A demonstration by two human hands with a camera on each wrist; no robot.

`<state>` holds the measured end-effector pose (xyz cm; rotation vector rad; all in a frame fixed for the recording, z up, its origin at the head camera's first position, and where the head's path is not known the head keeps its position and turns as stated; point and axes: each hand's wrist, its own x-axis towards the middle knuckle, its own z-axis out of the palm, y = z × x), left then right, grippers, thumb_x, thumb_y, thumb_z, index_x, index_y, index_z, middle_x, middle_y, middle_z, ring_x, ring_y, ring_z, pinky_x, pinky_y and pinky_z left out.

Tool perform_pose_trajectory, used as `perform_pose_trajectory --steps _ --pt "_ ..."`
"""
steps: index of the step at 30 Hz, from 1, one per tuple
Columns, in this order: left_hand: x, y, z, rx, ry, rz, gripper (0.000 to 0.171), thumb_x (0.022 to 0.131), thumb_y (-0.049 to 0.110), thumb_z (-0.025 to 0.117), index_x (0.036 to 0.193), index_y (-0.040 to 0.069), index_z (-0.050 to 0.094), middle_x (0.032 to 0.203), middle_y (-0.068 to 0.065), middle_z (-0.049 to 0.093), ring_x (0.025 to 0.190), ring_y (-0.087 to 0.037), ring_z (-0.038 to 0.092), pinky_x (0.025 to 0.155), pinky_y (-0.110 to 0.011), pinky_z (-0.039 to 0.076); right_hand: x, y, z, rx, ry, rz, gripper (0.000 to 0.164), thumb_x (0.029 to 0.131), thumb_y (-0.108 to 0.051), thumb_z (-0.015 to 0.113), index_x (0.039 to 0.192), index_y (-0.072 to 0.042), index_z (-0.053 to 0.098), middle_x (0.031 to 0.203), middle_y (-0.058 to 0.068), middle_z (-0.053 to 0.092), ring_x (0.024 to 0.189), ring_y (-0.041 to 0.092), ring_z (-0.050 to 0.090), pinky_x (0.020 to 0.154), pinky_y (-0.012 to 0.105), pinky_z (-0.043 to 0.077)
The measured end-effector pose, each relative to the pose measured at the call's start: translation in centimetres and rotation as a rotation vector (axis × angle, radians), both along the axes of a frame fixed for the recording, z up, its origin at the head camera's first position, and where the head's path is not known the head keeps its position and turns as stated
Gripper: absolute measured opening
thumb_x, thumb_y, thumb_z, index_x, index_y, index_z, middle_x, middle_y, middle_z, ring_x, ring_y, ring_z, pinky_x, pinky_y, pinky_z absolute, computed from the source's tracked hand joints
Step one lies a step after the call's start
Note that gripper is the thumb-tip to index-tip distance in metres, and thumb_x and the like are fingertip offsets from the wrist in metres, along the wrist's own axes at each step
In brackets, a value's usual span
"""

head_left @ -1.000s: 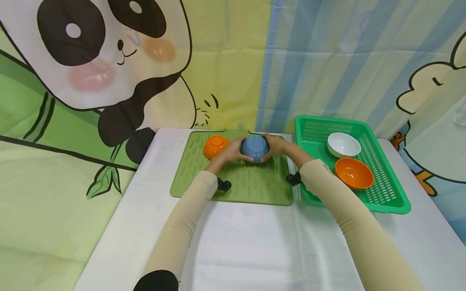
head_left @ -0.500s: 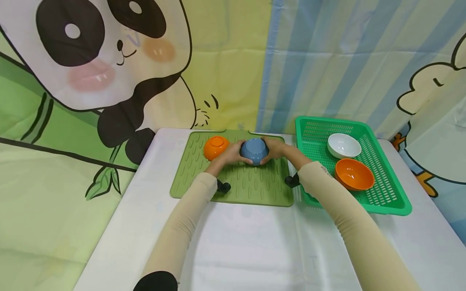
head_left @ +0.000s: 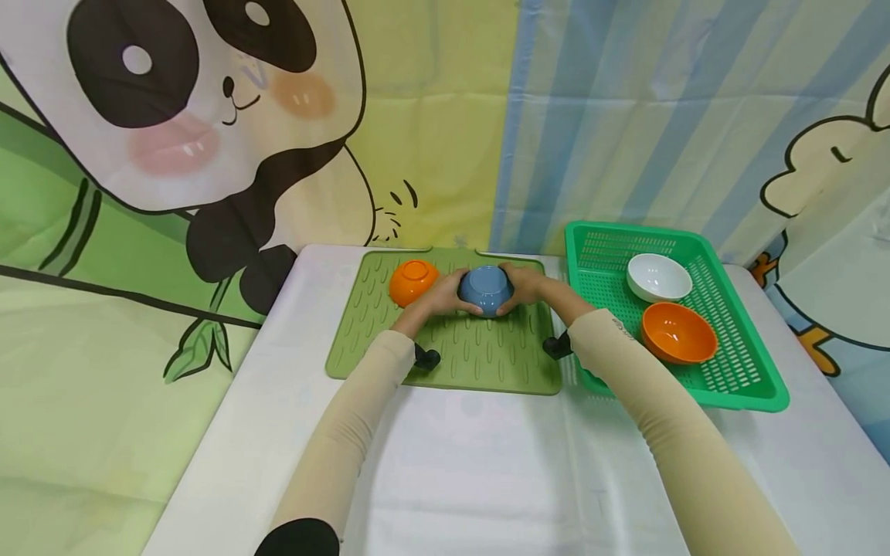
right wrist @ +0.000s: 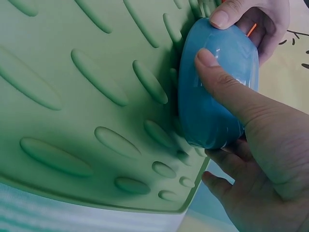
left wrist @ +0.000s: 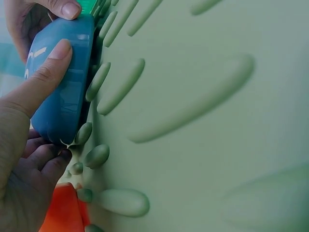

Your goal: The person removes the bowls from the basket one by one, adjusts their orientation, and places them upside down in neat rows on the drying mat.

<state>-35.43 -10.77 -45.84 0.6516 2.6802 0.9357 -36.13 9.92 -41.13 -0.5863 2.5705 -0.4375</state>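
Note:
A blue bowl (head_left: 486,291) sits upside down at the back right of the green drying mat (head_left: 480,363), its base facing up. My left hand (head_left: 445,295) grips its left side, and my right hand (head_left: 524,285) grips its right side. In the left wrist view the left thumb presses on the wall of the blue bowl (left wrist: 65,96), with fingers around the far side. The right wrist view has the right thumb likewise on the blue bowl (right wrist: 219,92), whose rim is close to the mat's ridges. An upturned orange bowl (head_left: 413,282) rests on the mat left of my left hand.
A green basket (head_left: 747,347) stands right of the mat. Inside it are a white bowl (head_left: 657,278) and an orange bowl (head_left: 678,333), both upright. A white cloth (head_left: 473,471) covers the table, and a patterned curtain (head_left: 445,123) hangs behind it.
The blue bowl has moved slightly down and toward me in the head view, with both hands still holding it. The other bowls and the basket look unmoved.

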Motion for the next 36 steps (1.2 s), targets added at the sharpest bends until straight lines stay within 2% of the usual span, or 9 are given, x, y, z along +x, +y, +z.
perform_pose_trajectory --steps 36 --pt "0.01 0.16 -0.31 0.0 0.007 -0.004 0.096 0.072 0.039 0.078 0.143 0.002 0.026 0.14 -0.016 0.039 0.122 -0.028 0.043 0.101 -0.039 0.038 0.14 0.13 -0.19 0.029 0.001 0.002 0.102 0.076 -0.036 0.076 0.145 0.001 0.011 0.14 0.026 0.031 0.126 0.04 0.034 0.099 0.051 0.036"
